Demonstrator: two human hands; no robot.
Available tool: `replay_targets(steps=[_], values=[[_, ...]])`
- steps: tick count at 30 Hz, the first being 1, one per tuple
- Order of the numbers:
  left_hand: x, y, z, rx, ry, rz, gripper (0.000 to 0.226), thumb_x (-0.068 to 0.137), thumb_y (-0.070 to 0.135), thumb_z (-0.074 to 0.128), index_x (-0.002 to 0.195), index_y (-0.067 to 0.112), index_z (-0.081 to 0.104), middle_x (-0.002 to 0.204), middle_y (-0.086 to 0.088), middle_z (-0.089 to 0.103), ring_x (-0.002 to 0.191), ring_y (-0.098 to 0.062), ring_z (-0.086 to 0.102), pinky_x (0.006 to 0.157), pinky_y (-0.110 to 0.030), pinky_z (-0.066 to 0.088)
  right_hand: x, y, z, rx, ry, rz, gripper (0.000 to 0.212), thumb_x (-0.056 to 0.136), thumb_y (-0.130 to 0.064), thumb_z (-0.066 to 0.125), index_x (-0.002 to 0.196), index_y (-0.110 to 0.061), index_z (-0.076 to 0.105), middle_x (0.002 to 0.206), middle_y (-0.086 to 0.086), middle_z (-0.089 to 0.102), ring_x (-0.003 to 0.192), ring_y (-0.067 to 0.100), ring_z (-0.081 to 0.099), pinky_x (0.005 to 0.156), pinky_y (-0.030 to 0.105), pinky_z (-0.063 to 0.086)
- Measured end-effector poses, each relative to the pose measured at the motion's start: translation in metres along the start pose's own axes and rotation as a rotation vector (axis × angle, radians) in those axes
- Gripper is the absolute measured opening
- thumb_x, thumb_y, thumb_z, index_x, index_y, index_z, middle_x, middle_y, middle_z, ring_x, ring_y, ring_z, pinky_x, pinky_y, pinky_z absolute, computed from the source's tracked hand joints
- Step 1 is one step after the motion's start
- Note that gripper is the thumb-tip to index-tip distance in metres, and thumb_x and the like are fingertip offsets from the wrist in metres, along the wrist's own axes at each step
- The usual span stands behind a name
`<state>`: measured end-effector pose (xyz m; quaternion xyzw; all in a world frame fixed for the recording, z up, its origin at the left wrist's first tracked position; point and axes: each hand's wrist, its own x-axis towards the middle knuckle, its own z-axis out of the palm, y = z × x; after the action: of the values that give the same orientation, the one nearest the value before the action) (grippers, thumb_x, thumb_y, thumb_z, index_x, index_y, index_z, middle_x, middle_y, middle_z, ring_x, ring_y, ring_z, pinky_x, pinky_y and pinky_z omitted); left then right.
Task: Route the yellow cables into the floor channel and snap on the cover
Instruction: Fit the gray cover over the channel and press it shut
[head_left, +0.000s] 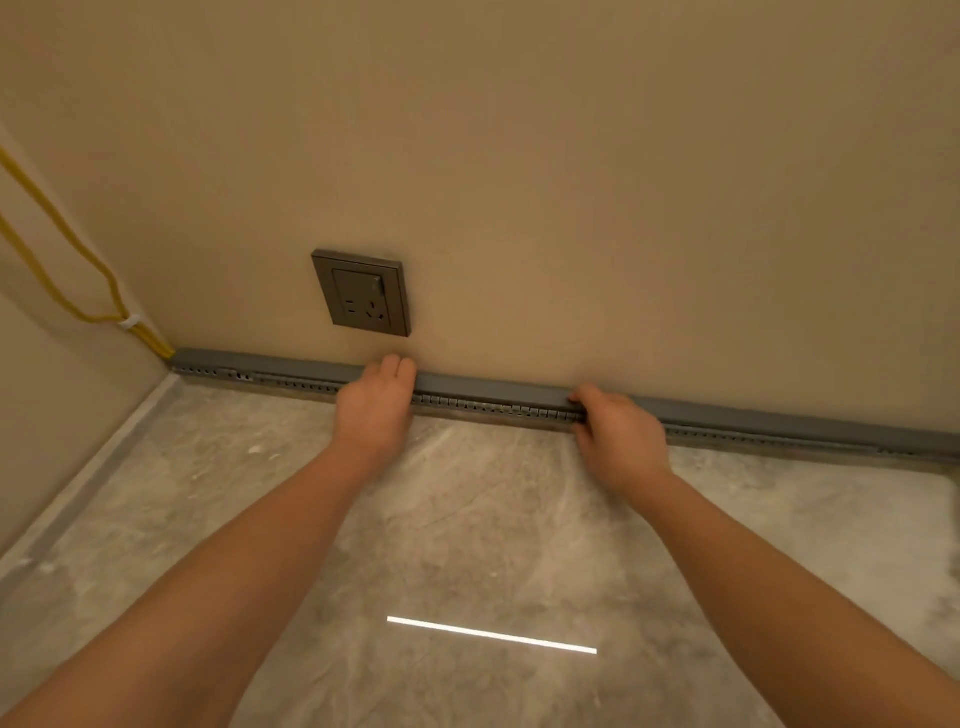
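Note:
A grey slotted floor channel (483, 406) runs along the foot of the wall, from the left corner to the right edge. A smooth grey cover (493, 388) lies along its top. Yellow cables (78, 254) come down the left wall, are bound by a white tie (130, 321), and enter the channel's left end in the corner. My left hand (376, 402) rests flat on the cover below the wall socket, fingers over its top. My right hand (615, 434) grips the cover and channel further right, thumb on the slotted side.
A dark grey wall socket (363, 293) sits just above the channel, over my left hand. The floor (467, 545) is mottled grey stone with a bright strip of reflected light near me. A pale skirting strip (88, 467) runs along the left wall.

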<state>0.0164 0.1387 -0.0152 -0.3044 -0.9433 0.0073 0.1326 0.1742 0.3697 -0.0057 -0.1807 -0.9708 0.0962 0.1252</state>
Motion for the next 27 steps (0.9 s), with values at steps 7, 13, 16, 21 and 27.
replay_targets(steps=[7, 13, 16, 21, 27], values=[[0.000, 0.012, -0.008, -0.007, -0.016, 0.001, 0.035, 0.073, 0.018, 0.074, 0.101, 0.013, 0.054, 0.101, -0.007, 0.058, 0.092, -0.027, 0.059, 0.051, -0.033, 0.041, 0.005, -0.001, -0.007, -0.054, -0.063, 0.027, 0.038, 0.089, -0.019, 0.054, 0.126, -0.027, 0.054, 0.111, -0.001, 0.069, 0.104, 0.025, 0.063, 0.073, 0.034, 0.047], [0.003, 0.020, -0.011, -0.048, -0.033, 0.028, 0.033, 0.073, 0.016, 0.073, 0.102, 0.014, 0.056, 0.101, -0.005, 0.058, 0.092, -0.026, 0.059, 0.053, -0.033, 0.043, 0.005, 0.001, -0.012, -0.060, -0.073, 0.038, 0.039, 0.086, -0.021, 0.056, 0.125, -0.026, 0.053, 0.109, 0.001, 0.069, 0.104, 0.028, 0.063, 0.075, 0.036, 0.049], [0.004, 0.025, -0.014, -0.063, -0.054, 0.042, 0.032, 0.079, 0.015, 0.067, 0.108, 0.015, 0.054, 0.106, -0.004, 0.056, 0.098, -0.025, 0.057, 0.058, -0.034, 0.043, 0.005, 0.002, -0.013, -0.090, -0.091, 0.029, 0.037, 0.086, -0.021, 0.057, 0.123, -0.025, 0.056, 0.110, 0.003, 0.068, 0.106, 0.028, 0.061, 0.077, 0.037, 0.050], [0.003, 0.026, -0.012, -0.076, -0.064, 0.034, 0.031, 0.082, 0.009, 0.064, 0.110, 0.018, 0.057, 0.106, -0.004, 0.057, 0.097, -0.025, 0.058, 0.060, -0.036, 0.049, 0.006, 0.004, -0.013, -0.170, -0.080, 0.014, 0.029, 0.089, -0.025, 0.055, 0.118, -0.023, 0.059, 0.110, 0.002, 0.070, 0.105, 0.028, 0.063, 0.074, 0.034, 0.049], [0.009, 0.029, -0.018, -0.079, -0.070, 0.033, 0.023, 0.086, 0.023, 0.063, 0.108, 0.016, 0.060, 0.107, -0.004, 0.056, 0.101, -0.025, 0.057, 0.066, -0.038, 0.052, 0.017, -0.002, -0.020, -0.338, -0.126, -0.049, 0.023, 0.086, -0.005, 0.052, 0.105, -0.016, 0.058, 0.098, 0.007, 0.069, 0.091, 0.031, 0.066, 0.058, 0.031, 0.034]])
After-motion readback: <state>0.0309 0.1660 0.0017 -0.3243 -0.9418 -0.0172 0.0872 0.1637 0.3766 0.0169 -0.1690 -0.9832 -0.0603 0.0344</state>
